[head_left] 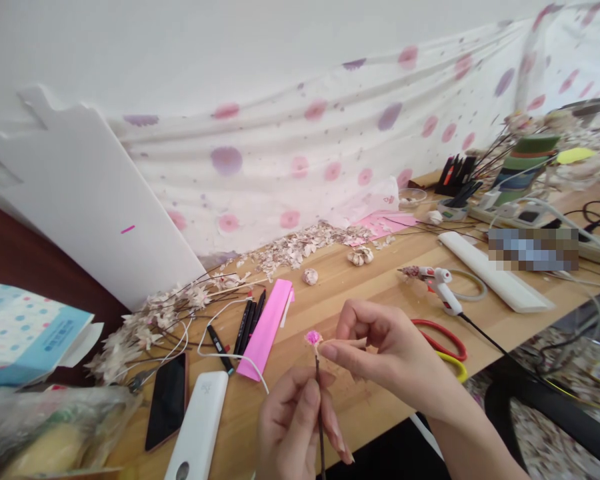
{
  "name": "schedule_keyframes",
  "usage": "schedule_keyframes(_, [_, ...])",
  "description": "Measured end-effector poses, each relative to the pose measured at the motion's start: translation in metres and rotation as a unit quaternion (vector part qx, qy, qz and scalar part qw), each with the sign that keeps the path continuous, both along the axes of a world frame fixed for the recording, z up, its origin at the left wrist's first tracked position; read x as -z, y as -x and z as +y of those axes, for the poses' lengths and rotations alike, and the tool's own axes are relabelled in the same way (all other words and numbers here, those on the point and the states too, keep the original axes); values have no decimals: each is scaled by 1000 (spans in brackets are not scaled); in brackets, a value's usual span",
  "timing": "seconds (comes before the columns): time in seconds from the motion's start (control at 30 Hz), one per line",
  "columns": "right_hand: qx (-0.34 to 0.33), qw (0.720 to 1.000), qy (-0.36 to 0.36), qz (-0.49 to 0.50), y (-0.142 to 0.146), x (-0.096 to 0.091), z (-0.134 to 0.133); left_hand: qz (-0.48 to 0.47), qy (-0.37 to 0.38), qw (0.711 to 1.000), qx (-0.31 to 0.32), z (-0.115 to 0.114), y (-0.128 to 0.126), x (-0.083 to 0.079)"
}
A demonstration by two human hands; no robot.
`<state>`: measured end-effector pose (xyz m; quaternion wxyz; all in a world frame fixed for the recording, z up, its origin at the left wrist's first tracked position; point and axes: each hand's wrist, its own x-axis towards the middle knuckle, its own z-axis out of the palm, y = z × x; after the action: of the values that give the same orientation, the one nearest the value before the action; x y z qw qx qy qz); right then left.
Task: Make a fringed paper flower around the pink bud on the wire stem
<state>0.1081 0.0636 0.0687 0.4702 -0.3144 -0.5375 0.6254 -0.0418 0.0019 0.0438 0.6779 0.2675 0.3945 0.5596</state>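
A small pink flower head (313,337) sat atop a dark wire stem (320,407), held in the air above the wooden counter (330,300). My left hand (290,427) pinched the stem low between thumb and fingers, apparently leaving the head free to work on. My right hand (385,353) had its thumb and forefinger pressed together on a pale petal (325,345) at the bloom's base. A hot glue gun (443,290) lay within easy reach beside red-handled scissors (440,340). To the left lay a pink paper strip (265,330) and black marker pens (245,327); pale petals (300,247) were heaped farther back.
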Motion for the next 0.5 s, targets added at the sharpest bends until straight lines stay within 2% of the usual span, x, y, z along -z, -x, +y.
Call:
schedule_keyframes(0.2, [11, 999, 6, 38, 2, 11, 0, -39, -58, 994, 79, 2, 8, 34])
schedule_keyframes(0.33, [0, 998, 14, 60, 4, 19, 1, -121, -111, 983, 82, 5, 1, 58])
schedule_keyframes(0.4, [-2, 997, 21, 69, 4, 21, 1, -144, -108, 981, 77, 5, -3, 61])
schedule_keyframes(0.5, [-1, 996, 35, 79, 3, 24, 0, -138, -60, 984, 91, 3, -3, 53])
